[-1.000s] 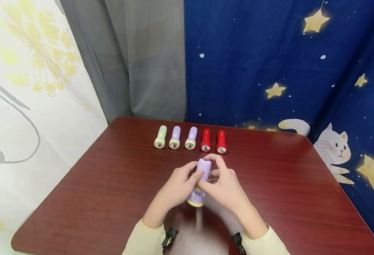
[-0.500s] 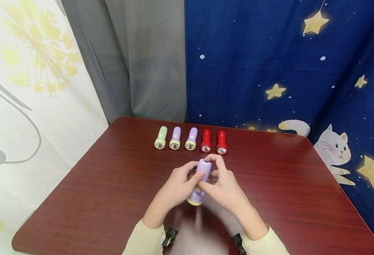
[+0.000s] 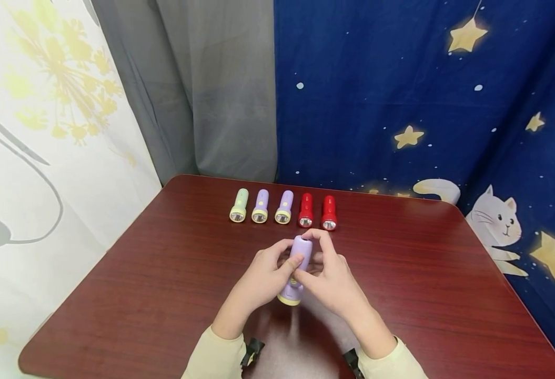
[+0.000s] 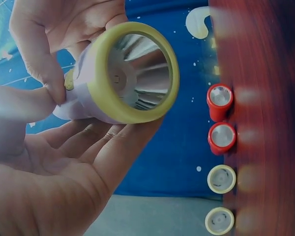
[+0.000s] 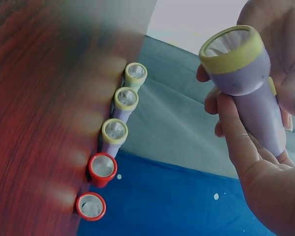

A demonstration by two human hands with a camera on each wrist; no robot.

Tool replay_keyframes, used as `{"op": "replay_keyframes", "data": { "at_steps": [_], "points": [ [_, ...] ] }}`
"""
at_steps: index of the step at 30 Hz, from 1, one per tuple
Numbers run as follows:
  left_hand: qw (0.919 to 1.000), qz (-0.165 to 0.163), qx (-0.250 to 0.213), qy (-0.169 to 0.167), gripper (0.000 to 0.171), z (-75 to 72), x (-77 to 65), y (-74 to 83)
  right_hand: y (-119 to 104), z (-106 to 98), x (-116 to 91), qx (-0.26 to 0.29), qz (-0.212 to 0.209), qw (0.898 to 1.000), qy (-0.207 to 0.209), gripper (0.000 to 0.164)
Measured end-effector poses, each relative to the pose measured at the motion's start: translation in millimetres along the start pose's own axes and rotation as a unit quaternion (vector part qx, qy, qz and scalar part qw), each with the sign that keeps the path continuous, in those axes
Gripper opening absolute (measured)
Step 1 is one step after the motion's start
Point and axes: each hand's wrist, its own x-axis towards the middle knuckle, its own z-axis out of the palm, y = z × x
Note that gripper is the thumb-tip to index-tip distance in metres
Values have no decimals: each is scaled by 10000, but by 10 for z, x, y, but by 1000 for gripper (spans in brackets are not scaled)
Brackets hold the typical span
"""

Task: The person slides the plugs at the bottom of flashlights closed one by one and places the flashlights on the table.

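Observation:
Both hands hold one purple flashlight [image 3: 290, 292] over the middle of the table, its yellow-rimmed head toward me and its tail pointing away. My left hand [image 3: 265, 276] grips the barrel from the left with the thumb across the top. From the right, my right hand [image 3: 336, 279] holds the barrel too; its index finger bends over to the tail end. The left wrist view looks into the silvery reflector of the flashlight [image 4: 140, 73], with fingers spread underneath. A yellow switch [image 5: 272, 86] shows on the flashlight's side in the right wrist view.
Along the far part of the brown table [image 3: 163, 295] lies a row of flashlights, lenses toward me: a green one [image 3: 241, 200], two purple ones, left [image 3: 261, 201] and right [image 3: 285, 202], and two red ones, left [image 3: 306, 205] and right [image 3: 329, 208]. Curtains [image 3: 230, 95] hang behind.
The head view has tilted very slightly, so the row sits a little lower in it. Both hands keep nearly the same grip on the purple flashlight.

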Motion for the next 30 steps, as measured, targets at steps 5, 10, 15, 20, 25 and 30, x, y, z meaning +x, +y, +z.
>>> {"op": "replay_keyframes", "data": {
  "at_steps": [5,10,15,20,25,30],
  "points": [
    [9999,30,55,151,40,6,-2,-20,-1,20,4,-28,150,9998,-130,76],
    [9991,-101,2,415,40,13,1,-37,-21,29,11,-303,177,9988,-342,84],
    [9971,-140,44,751,37,13,8,-35,22,46,24,-784,124,9959,-438,70],
    [9959,-95,71,901,39,1,9,-41,78,75,41,-1319,9,9888,-701,28],
    [9953,-119,42,955,41,-4,15,-59,89,103,46,-1431,-64,9876,-644,29],
    [9949,-204,-54,988,46,-6,30,-55,96,95,90,-1685,-117,9846,-453,29]
  ]
}}
